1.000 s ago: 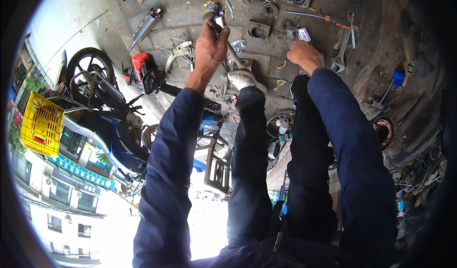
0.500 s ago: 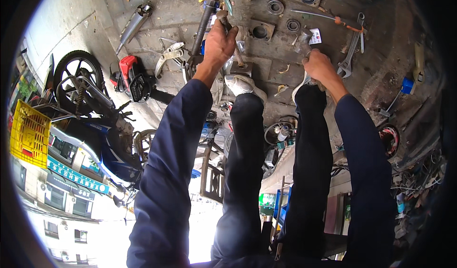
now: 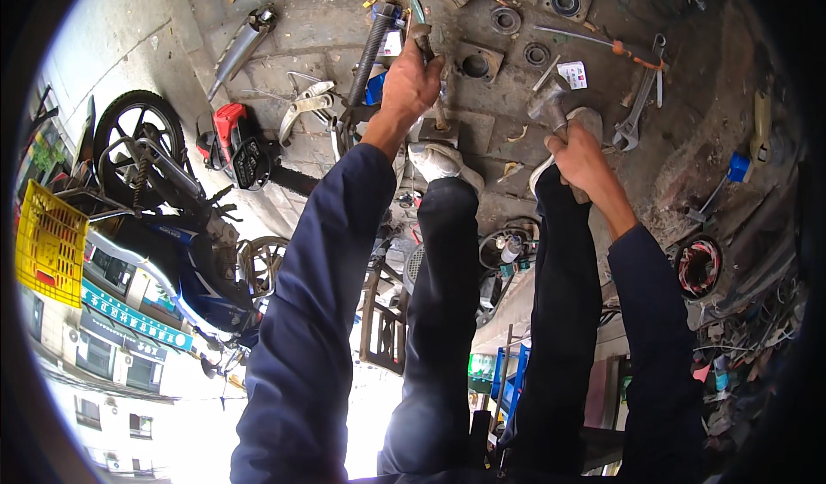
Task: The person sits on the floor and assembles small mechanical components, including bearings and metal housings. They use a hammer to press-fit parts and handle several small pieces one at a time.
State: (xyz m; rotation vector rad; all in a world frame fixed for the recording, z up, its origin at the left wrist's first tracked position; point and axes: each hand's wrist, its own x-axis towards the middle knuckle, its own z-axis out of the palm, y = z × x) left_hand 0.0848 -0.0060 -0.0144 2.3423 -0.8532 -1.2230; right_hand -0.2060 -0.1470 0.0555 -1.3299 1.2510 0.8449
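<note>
While gripping tools, left hand (image 3: 411, 75) (fist-tight) around chisel (image 3: 423, 41), right hand (image 3: 578, 153) around hammer (image 3: 548, 105).

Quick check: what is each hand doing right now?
Left hand: closed around a rusty metal rod.
Right hand: closed on the handle of a hammer.

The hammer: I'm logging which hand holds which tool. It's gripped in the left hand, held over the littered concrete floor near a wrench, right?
Not quite. The head view shows the hammer gripped in the right hand, not the left. The left hand grips a rusty metal tool. The wrench does lie nearby on the concrete floor.
</note>
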